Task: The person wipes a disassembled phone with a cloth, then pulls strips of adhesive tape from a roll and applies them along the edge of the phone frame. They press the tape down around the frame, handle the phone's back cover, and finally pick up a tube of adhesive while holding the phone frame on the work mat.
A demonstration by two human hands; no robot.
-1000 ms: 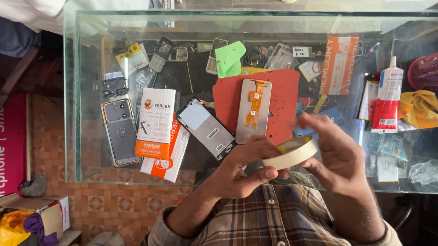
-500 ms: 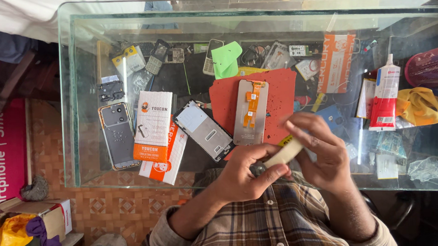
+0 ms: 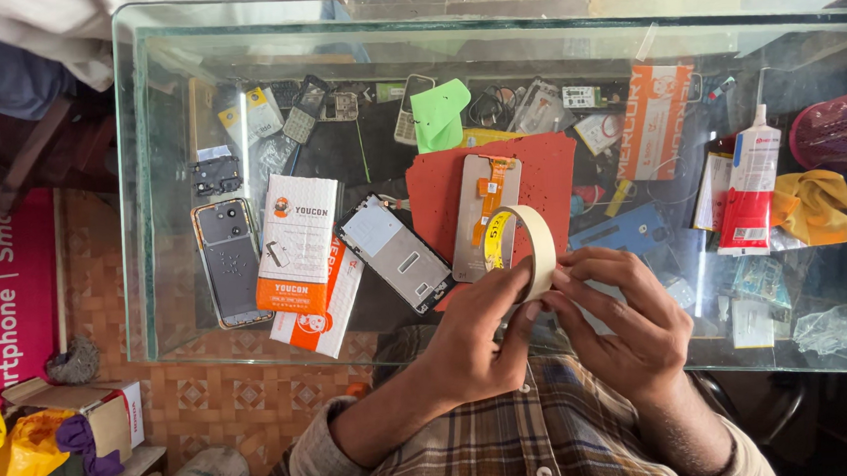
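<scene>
Both my hands hold a cream roll of masking tape (image 3: 530, 247) upright over the near edge of a glass counter (image 3: 141, 185). My left hand (image 3: 472, 337) grips the roll from below with the thumb against its outer rim. My right hand (image 3: 626, 319) pinches the rim from the right with its fingertips. Just beyond the roll, a phone screen panel with an orange flex cable (image 3: 483, 216) lies on a red mat (image 3: 551, 178).
On the glass lie a phone frame (image 3: 395, 252), a phone back housing (image 3: 229, 261), orange-and-white boxes (image 3: 296, 243), a green film (image 3: 439, 114), a glue tube (image 3: 749, 187), a yellow cloth (image 3: 818, 206) and small parts. A cardboard box (image 3: 75, 406) sits on the floor, left.
The tape roll has turned from lying flat to standing on edge, and both hands have shifted slightly left and up over the counter edge.
</scene>
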